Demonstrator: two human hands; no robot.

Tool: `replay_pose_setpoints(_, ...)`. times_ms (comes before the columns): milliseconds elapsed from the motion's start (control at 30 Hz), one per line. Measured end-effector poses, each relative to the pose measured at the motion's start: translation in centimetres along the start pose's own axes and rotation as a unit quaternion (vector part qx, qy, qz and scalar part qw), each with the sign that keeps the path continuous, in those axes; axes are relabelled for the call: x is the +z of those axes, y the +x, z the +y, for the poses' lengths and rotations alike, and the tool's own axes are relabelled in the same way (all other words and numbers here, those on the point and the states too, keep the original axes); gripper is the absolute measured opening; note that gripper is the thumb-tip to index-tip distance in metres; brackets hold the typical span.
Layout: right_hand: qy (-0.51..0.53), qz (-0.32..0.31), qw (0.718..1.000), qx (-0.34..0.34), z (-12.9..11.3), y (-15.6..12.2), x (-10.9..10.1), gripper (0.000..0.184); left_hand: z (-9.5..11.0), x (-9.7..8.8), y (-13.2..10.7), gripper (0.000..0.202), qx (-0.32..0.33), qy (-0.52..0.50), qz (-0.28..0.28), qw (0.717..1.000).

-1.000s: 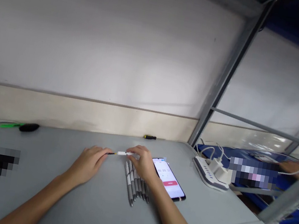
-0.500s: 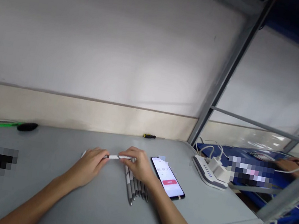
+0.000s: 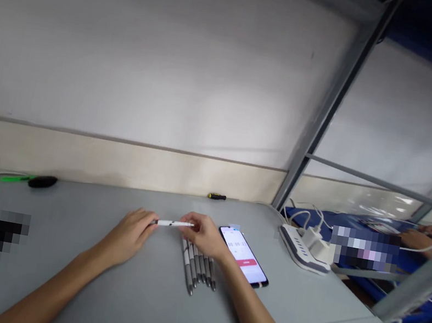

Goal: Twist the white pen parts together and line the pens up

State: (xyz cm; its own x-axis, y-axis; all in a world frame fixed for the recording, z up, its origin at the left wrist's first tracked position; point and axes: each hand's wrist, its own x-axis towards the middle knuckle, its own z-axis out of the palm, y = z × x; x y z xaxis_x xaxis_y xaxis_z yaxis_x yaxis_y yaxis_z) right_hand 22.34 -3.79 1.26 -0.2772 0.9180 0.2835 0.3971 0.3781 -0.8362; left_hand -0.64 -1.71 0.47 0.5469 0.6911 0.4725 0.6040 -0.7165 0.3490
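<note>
Both of my hands hold one white pen (image 3: 172, 224) level, just above the grey table (image 3: 96, 274). My left hand (image 3: 128, 234) pinches its left end, fingers closed. My right hand (image 3: 205, 235) pinches its right end, fingers closed too. Right under my right hand lie several grey pens (image 3: 197, 267) side by side, pointing toward me. A phone (image 3: 244, 255) with a lit white screen and a red button lies flat just right of my right hand.
A small yellow-and-black screwdriver (image 3: 216, 196) lies at the table's back edge. A black object (image 3: 42, 181) and a green thing (image 3: 16, 178) sit at the back left. A white power strip (image 3: 303, 247) with chargers stands right of the grey shelf post (image 3: 317, 129). Another person's hand (image 3: 419, 240) rests beyond.
A second ago a short white piece and a dark tip were apart between my hands. My hands came together, and now the pen shows as one long white piece.
</note>
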Motion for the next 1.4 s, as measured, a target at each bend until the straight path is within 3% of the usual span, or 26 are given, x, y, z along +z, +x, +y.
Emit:
replay_pose_setpoints(100, -0.026, -0.006, 1.0, 0.014, 0.01, -0.06, -0.08, 0.042, 0.13, -0.04, 0.01, 0.028, -0.001, 0.0, -0.007, 1.0)
replay_pose_setpoints(200, 0.003, 0.015, 1.0, -0.014, 0.0, -0.12, -0.09, 0.027, 0.07, 0.01, -0.02, 0.028, 0.0, -0.001, -0.002, 1.0)
replay_pose_setpoints(333, 0.018, 0.0, 1.0, -0.007, 0.24, -0.03, -0.09, 0.025, -0.17, 0.15, -0.09, 0.027, -0.006, 0.004, -0.003, 1.0)
replay_pose_setpoints(467, -0.009, -0.011, 1.0, 0.027, 0.38, 0.04, -0.08, 0.04, -0.15, 0.2, -0.11, 0.028, -0.006, 0.01, -0.012, 1.0)
replay_pose_setpoints(667, 0.003, -0.005, 1.0, -0.006, 0.28, -0.09, -0.14, 0.026, -0.08, 0.17, -0.12, 0.029, -0.004, 0.017, -0.015, 1.0)
replay_pose_setpoints(767, -0.014, -0.014, 1.0, 0.005, 0.31, -0.11, -0.16, 0.038, -0.17, 0.28, -0.13, 0.029, -0.001, 0.023, -0.017, 1.0)
replay_pose_setpoints(933, 0.02, -0.01, 1.0, -0.012, 0.51, 0.0, 0.04, 0.031, -0.13, 0.3, -0.15, 0.03, -0.012, 0.029, -0.018, 0.999)
replay_pose_setpoints(1067, -0.005, -0.024, 0.999, 0.027, 0.58, 0.03, 0.1, 0.048, 0.08, 0.11, -0.17, 0.031, -0.012, 0.03, -0.024, 0.999)
replay_pose_setpoints(1200, 0.012, -0.006, 1.0, -0.023, 0.43, -0.01, 0.01, 0.032, 0.17, -0.01, -0.18, 0.032, -0.015, 0.042, -0.031, 0.999)
replay_pose_setpoints(1267, 0.002, -0.015, 1.0, -0.01, 0.44, -0.04, -0.01, 0.031, 0.19, -0.04, -0.18, 0.033, -0.016, 0.043, -0.032, 0.998)
replay_pose_setpoints(1400, -0.027, -0.017, 0.999, 0.019, 0.48, -0.08, 0.05, 0.046, 0.09, 0.01, -0.18, 0.032, -0.014, 0.045, -0.03, 0.998)
